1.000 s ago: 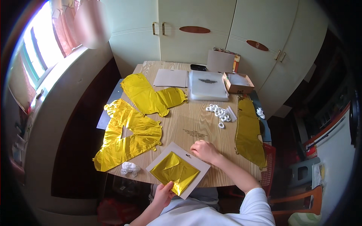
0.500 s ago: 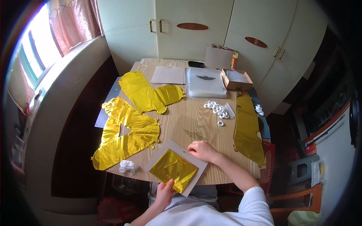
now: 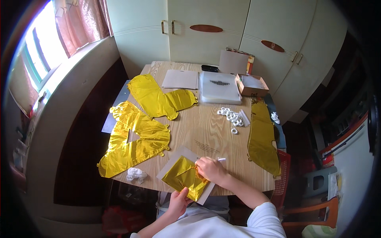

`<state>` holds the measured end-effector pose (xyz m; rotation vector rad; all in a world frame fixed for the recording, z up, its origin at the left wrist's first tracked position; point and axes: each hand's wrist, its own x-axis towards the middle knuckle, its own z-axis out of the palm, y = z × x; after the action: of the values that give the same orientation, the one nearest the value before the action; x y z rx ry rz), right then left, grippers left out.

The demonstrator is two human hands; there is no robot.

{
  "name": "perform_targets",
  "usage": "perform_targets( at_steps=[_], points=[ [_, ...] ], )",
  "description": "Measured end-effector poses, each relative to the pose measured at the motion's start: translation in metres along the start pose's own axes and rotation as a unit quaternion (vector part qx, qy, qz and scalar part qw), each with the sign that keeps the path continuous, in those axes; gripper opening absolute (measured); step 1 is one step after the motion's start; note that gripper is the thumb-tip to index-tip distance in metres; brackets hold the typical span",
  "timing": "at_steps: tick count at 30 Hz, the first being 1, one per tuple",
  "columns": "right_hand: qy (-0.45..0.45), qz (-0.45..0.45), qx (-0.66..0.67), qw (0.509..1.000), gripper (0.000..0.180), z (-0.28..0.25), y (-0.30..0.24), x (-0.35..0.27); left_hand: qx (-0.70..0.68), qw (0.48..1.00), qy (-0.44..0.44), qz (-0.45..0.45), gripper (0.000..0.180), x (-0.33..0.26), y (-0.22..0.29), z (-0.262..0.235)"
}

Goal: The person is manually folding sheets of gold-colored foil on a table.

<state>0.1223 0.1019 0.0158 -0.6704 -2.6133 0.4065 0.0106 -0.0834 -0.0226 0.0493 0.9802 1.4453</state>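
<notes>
At the table's near edge, my left hand [image 3: 179, 203] grips the lower edge of a pale grey card [image 3: 183, 152], thumb on top. On that card lies a gold foil balloon [image 3: 183, 177], folded into a flat packet. My right hand [image 3: 211, 169] is closed, its curled fingers against the packet's upper right side; what they pinch, if anything, is hidden. A small shiny clear piece [image 3: 222, 159] shows just beyond its knuckles. Flat, unfolded gold foil balloons lie at the left, one far [image 3: 156, 97] and one nearer [image 3: 133, 139], with another [image 3: 262, 139] along the right edge.
White rings [image 3: 231, 116] lie in a heap right of the table's middle. Behind them are a stack of clear plastic bags [image 3: 218, 93], grey cards [image 3: 179, 79], an open cardboard box [image 3: 254, 92] and a black case [image 3: 209, 68]. A crumpled white tissue [image 3: 135, 175] rests near the left front edge.
My right hand has moved from the card's upper right edge down onto the folded foil. The small clear piece now shows beside it. My left hand keeps its hold on the card.
</notes>
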Motion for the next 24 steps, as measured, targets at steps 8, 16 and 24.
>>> perform_targets(
  at_steps=[8, 16, 24],
  points=[
    [0.029, -0.005, -0.176, 0.984, 0.007, -0.013, -0.025, -0.007, -0.010, 0.999, -0.011, 0.049, 0.028, -0.004, -0.009, 0.002],
    [0.049, -0.016, -0.162, 0.985, 0.006, -0.009, -0.033, -0.011, 0.016, 0.998, -0.006, 0.056, 0.030, -0.006, -0.017, 0.002],
    [0.024, -0.029, -0.114, 0.993, 0.004, 0.010, -0.051, -0.003, 0.047, 0.997, -0.020, 0.066, 0.029, -0.007, -0.034, -0.015]
  ],
)
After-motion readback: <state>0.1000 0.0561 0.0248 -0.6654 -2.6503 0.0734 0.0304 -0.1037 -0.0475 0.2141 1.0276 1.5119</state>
